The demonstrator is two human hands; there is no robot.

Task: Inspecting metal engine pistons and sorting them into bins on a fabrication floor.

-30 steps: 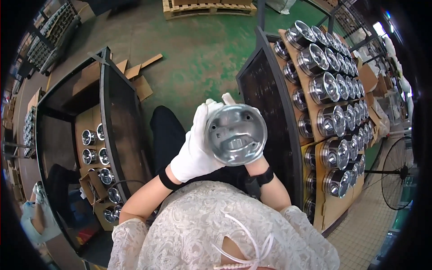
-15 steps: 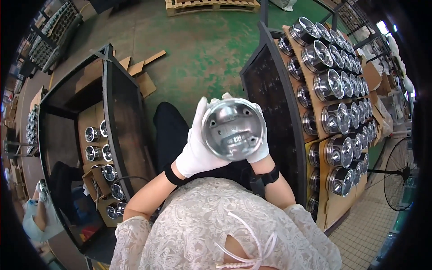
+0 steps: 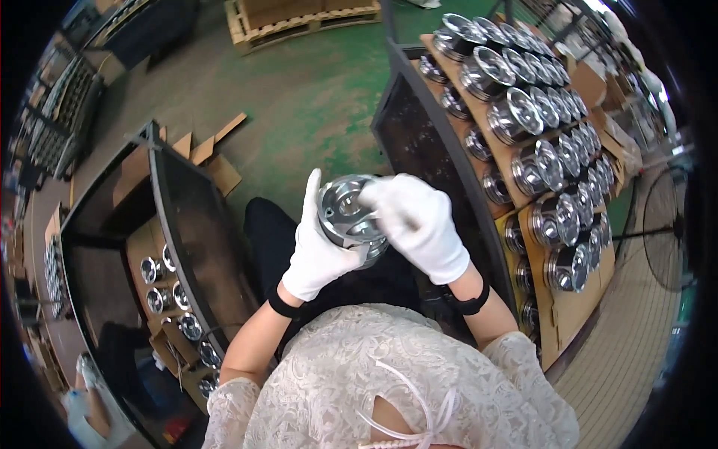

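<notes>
A shiny metal piston (image 3: 338,224) is held up in front of my body, tilted, with a round face turned upward. My left hand (image 3: 318,251), in a white glove, grips its left and lower side, the thumb along the near side and a finger pointing up. At its right edge is my right hand (image 3: 422,228), also white-gloved, fingers bent toward the upper face. Those fingertips are smeared by motion, so whether they touch or hold anything is unclear. Part of the piston's right side is hidden behind them.
To the right, a dark-framed rack (image 3: 426,142) carries cardboard layers with rows of pistons (image 3: 516,116). On the left, a dark metal bin (image 3: 161,194) holds several pistons on cardboard. Cardboard scraps (image 3: 221,176) lie on the green floor. A wooden pallet (image 3: 299,31) stands farther off, a fan (image 3: 666,228) far right.
My right hand has come off the piston's far side and round to its right edge. My left hand keeps the piston, now tilted and slightly left. The view has shifted.
</notes>
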